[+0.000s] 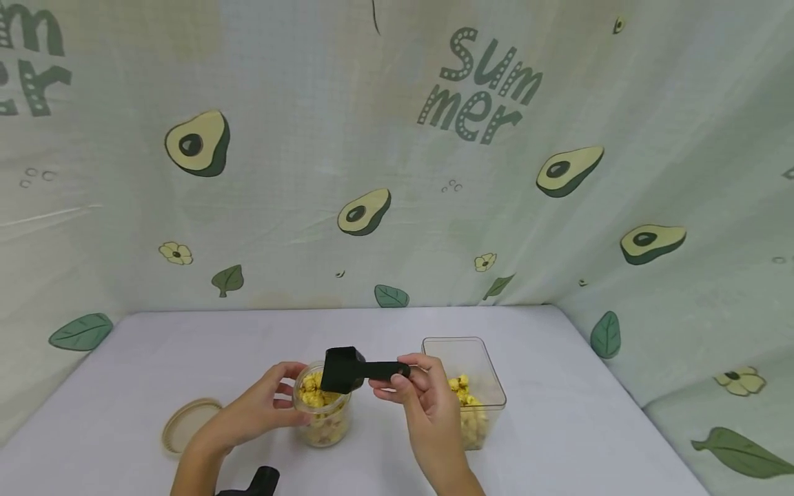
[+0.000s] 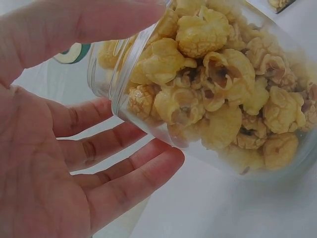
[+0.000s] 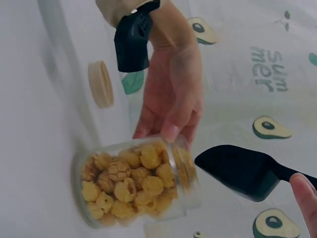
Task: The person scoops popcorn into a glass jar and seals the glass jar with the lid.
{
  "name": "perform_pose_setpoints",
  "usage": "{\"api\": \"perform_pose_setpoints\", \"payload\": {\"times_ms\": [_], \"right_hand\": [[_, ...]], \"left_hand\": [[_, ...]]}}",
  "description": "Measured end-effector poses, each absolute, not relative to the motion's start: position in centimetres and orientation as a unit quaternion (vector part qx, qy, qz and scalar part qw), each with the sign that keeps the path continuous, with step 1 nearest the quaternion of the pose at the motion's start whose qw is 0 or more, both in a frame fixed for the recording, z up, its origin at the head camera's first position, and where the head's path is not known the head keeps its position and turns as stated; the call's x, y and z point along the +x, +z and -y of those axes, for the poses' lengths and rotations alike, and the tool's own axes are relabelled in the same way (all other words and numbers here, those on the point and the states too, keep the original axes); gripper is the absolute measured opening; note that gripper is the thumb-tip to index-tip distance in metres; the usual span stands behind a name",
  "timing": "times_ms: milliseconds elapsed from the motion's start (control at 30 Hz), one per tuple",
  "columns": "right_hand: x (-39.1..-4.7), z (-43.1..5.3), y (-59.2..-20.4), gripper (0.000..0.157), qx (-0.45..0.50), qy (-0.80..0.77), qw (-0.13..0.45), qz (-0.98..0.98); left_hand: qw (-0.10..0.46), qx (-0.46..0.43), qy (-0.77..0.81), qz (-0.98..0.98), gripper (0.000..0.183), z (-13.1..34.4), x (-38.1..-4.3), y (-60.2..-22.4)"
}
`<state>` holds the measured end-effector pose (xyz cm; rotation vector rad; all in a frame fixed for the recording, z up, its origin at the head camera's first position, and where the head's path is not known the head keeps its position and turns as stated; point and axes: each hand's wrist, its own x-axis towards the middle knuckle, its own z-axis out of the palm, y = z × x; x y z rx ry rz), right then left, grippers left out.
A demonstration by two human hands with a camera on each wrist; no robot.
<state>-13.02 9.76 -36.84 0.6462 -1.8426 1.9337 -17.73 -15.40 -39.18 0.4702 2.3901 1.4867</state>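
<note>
A clear jar (image 1: 327, 428) full of yellow popcorn (image 2: 225, 82) stands on the table. My left hand (image 1: 265, 405) holds it near the rim, thumb on one side and fingers on the other, as the left wrist view shows close up. In my right hand (image 1: 428, 406) is a black scoop (image 1: 340, 370), gripped by its handle. The scoop's head hangs over the jar's mouth, tipped toward it in the right wrist view. Whether any popcorn lies in the scoop is hidden from these angles.
To the right, beside my right hand, is a clear square container (image 1: 490, 413) with more popcorn inside. A round beige-rimmed lid (image 1: 167, 435) lies left of the jar. Behind the white table (image 1: 279, 337) hangs an avocado-print cloth (image 1: 279, 262).
</note>
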Motion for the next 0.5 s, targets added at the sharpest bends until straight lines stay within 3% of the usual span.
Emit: {"api": "perform_pose_setpoints", "payload": {"times_ms": [167, 500], "right_hand": [[-13.0, -9.0, -37.6, 0.018, 0.256, 0.669, 0.201, 0.668], [-13.1, -10.1, -36.8, 0.016, 0.200, 0.612, 0.234, 0.728]], "left_hand": [[0.147, 0.142, 0.512, -0.834, 0.073, 15.2, -17.7, -39.1], [0.140, 0.152, 0.511, -0.834, 0.073, 15.3, -17.7, -39.1]]}}
